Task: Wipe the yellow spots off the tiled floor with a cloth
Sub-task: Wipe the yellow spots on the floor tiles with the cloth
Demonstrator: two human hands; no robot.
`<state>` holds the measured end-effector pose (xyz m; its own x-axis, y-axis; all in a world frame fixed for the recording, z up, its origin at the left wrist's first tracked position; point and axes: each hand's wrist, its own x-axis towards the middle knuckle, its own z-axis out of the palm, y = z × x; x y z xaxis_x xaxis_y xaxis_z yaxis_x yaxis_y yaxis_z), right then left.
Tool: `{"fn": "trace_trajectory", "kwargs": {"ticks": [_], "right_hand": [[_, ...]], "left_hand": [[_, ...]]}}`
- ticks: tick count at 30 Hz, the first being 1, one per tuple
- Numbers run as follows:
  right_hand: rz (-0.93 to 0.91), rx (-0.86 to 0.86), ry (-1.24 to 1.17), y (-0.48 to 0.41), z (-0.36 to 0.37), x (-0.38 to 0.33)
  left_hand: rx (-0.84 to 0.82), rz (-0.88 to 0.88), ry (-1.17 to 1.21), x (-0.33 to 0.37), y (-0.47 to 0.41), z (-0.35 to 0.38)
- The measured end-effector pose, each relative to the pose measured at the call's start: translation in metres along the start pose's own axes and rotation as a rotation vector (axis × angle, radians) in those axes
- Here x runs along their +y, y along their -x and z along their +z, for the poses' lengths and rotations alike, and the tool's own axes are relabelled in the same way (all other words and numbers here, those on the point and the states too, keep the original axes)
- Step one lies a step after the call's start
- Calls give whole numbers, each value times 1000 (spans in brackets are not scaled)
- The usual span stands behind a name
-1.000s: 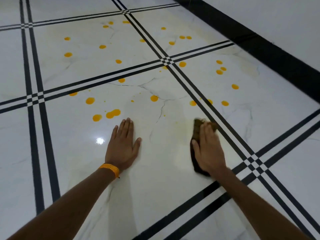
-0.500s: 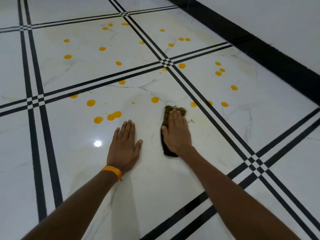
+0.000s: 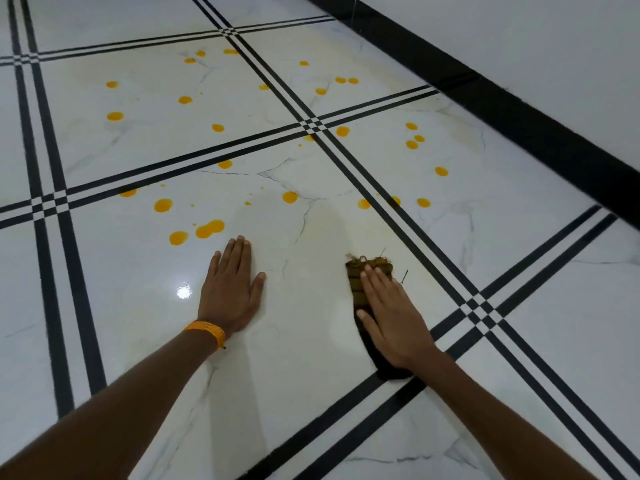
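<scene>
Cloth [image 3: 357, 285] frayed, brown, under right hand [image 3: 394, 320].

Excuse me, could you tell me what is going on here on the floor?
A person is cleaning yellow spots off a white tiled floor. The right hand presses flat on a dark brown cloth lying on the tile, while the left hand, with an orange wristband, rests palm down on the floor for support. Many yellow spots are not yet wiped, mostly ahead of the hands and on the farther tiles. The patch just ahead of the cloth looks faintly smeared.
</scene>
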<state>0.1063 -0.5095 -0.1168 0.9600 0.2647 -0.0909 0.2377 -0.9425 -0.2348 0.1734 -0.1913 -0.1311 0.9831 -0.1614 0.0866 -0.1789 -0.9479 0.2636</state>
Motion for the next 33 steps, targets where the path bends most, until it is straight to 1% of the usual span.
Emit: {"fn": "trace_trajectory", "kwargs": {"ticks": [1, 3, 5, 6, 7, 8, 10, 11, 13, 14, 15, 17, 19, 21, 23, 24, 26, 27, 28, 29, 30, 31, 32, 33], "right_hand": [[-23, -17, -32, 5, -4, 5], [32, 9, -126, 2, -14, 17], [128, 91, -246, -12, -25, 25], [177, 123, -268, -21, -33, 25], [238, 105, -263, -31, -39, 21], [295, 52, -223, -35, -48, 27], [323, -78, -155, -47, -52, 18], [337, -111, -190, -50, -56, 20], [362, -173, -368, -54, -72, 28], [351, -194, -438, -55, -85, 34], [337, -178, -491, -58, -100, 41], [277, -72, -575, -64, -132, 51], [168, 67, -617, -67, -162, 51], [36, 120, -573, -63, -182, 47], [-118, 84, -461, -55, -183, 43], [-183, 12, -413, -48, -177, 41], [-249, -239, -301, -37, -159, 39], [-238, -375, -268, -33, -150, 39], [-194, -460, -290, -30, -140, 42], [-114, -455, -359, -30, -128, 43], [-8, -372, -410, -32, -116, 43], [93, -247, -387, -39, -102, 43], [184, -147, -313, -45, -86, 40], [256, -84, -251, -50, -71, 32]], "left_hand": [[5, 5, -13, 2, -1, -2], [34, 21, -9, 17, -6, -4], [43, -17, 109, 42, -14, -2], [24, -40, 167, 53, -18, 0], [-2, -47, 201, 61, -21, 4], [-31, -33, 212, 79, -26, 9], [-86, 4, 155, 85, -25, 20], [-83, 21, 112, 88, -26, 25], [-46, 25, 38, 88, -24, 30], [-34, 28, 16, 87, -22, 31], [-22, 37, 3, 88, -23, 32], [-22, 39, -6, 88, -24, 33], [-20, 33, -12, 87, -24, 32], [-20, 27, -8, 88, -23, 31], [-28, 18, -14, 89, -24, 31], [-31, 15, -19, 89, -24, 31], [-51, 7, -39, 91, -23, 29], [-58, 6, -46, 91, -23, 28], [-65, 5, -50, 92, -24, 27], [-74, 3, -52, 93, -24, 26], [-81, 0, -57, 93, -23, 25], [-81, -6, -60, 94, -24, 24], [-80, -9, -60, 96, -24, 23], [-79, -9, -61, 96, -24, 22]]}}
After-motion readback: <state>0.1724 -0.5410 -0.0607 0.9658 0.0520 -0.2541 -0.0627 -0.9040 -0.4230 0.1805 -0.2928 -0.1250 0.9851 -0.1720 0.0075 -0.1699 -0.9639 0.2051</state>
